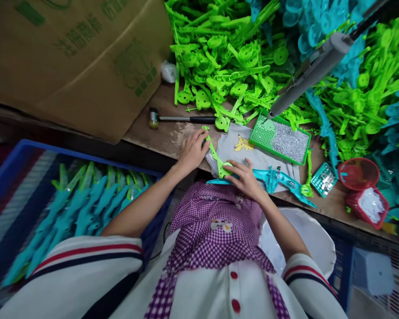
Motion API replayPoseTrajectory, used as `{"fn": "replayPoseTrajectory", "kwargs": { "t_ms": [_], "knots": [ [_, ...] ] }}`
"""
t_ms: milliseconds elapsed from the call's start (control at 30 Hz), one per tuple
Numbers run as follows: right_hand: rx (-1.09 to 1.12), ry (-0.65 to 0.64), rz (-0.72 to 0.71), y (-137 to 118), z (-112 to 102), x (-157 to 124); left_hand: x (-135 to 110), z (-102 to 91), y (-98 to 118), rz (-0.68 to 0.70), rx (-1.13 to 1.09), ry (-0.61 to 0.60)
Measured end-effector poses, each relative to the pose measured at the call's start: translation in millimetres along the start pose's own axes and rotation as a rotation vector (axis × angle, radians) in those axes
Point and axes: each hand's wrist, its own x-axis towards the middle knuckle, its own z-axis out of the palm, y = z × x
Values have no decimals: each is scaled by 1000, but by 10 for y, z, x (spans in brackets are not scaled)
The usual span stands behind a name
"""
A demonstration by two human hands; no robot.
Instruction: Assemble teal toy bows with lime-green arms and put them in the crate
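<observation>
A bright green plastic part (215, 153), long and narrow with a round end, lies at the table's front edge. My left hand (193, 150) holds its upper end, with a bit of clear plastic beside the fingers. At the round end, the fingers of my right hand (242, 177) close over the green part. Under and beside that hand stretches a long turquoise plastic piece (269, 178), partly hidden by the hand. A grey cloth (231, 141) with a yellow cartoon figure lies just beyond.
A green basket (261, 141) holds many small metal pieces, with a grey power screwdriver (310, 71) hanging above. Behind it are heaps of green parts (239, 53). A hammer (176, 118), a turquoise tray (324, 179) and red containers (359, 173) stand around. Left are a carton (76, 62) and blue crate (29, 144).
</observation>
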Motion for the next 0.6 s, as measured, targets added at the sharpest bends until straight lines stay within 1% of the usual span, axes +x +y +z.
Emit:
{"fn": "replayPoseTrajectory", "kwargs": {
  "t_ms": [200,333,400,533,567,600],
  "knots": [
    [19,9,14,-33,-3,36,-15,3,50,4,72,-22],
    [-58,1,1,-43,38,16,10,17,26,-2,74,-32],
    [-98,9,-10,-35,58,3,-16,10,13,2,43,-8],
    [-121,13,-48,22,69,8,-235,-32,52,9,-104,159],
    [-123,12,-63,42,66,18,-305,-43,73,31,-138,159],
    [-127,11,-77,63,62,31,-368,-53,94,66,-160,126]
  ]
}}
